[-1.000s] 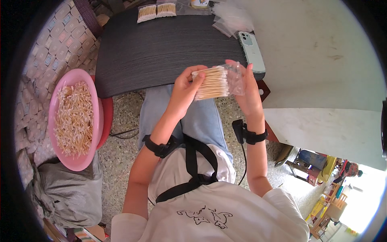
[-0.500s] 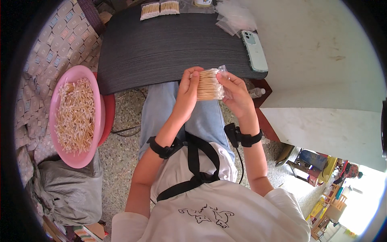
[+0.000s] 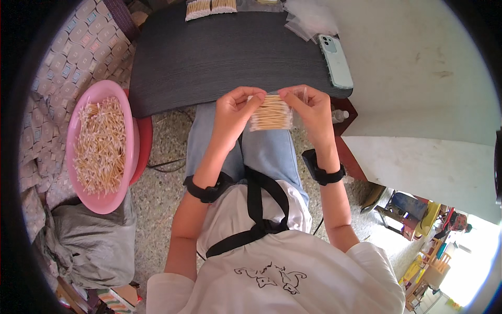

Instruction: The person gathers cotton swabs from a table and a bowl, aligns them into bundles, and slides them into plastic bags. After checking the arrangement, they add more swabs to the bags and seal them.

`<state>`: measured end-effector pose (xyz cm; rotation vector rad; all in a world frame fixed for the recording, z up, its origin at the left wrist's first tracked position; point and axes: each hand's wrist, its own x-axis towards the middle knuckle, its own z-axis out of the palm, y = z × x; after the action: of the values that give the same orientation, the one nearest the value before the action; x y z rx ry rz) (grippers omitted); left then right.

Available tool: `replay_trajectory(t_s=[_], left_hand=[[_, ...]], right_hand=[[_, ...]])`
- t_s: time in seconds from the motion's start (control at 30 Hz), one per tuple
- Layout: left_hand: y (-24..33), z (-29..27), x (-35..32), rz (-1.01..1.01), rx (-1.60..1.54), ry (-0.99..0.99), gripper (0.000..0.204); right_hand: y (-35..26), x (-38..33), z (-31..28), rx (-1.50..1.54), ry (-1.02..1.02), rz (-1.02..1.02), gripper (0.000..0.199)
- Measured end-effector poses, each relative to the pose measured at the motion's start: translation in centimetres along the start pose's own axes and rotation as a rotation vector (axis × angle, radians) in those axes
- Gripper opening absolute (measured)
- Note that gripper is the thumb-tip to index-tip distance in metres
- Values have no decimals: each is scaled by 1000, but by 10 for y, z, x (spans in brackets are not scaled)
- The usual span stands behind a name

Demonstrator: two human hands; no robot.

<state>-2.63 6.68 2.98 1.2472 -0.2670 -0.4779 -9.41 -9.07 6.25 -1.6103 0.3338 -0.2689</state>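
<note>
Between my two hands, above my lap at the table's near edge, hangs a clear plastic bag of cotton swabs (image 3: 271,115). The swabs lie side by side, their sticks running across and white tips at both ends. My left hand (image 3: 235,109) pinches the bag's upper left corner between thumb and fingers. Closed on its upper right part is my right hand (image 3: 309,109), thumb along the top edge. A flap of clear plastic sticks up by the right fingers.
A pink basin (image 3: 130,152) full of loose cotton swabs stands at my left on a red support. On the dark table (image 3: 225,57) lie filled swab bags (image 3: 212,8) at the far edge, clear empty bags (image 3: 312,18), and a pale green phone (image 3: 336,61) at the right.
The bag has turned slightly and now hangs from its top edge. My left hand has shifted left and its grip has moved up to the corner; the right thumb has moved to the top.
</note>
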Motion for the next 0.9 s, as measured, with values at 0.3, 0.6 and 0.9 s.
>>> replay_trajectory(t_s=[0.3,0.6,0.9], left_hand=[[7,-11,-5,-37,220,-13,22],[9,-11,-14,-44,111,-158,16],[4,-10,-16,74,113,-40,15]], right_hand=[[12,1,-1,-264,-73,14,22],[14,0,0,-164,-45,23,28],[17,-5,-7,274,-214,249,25]])
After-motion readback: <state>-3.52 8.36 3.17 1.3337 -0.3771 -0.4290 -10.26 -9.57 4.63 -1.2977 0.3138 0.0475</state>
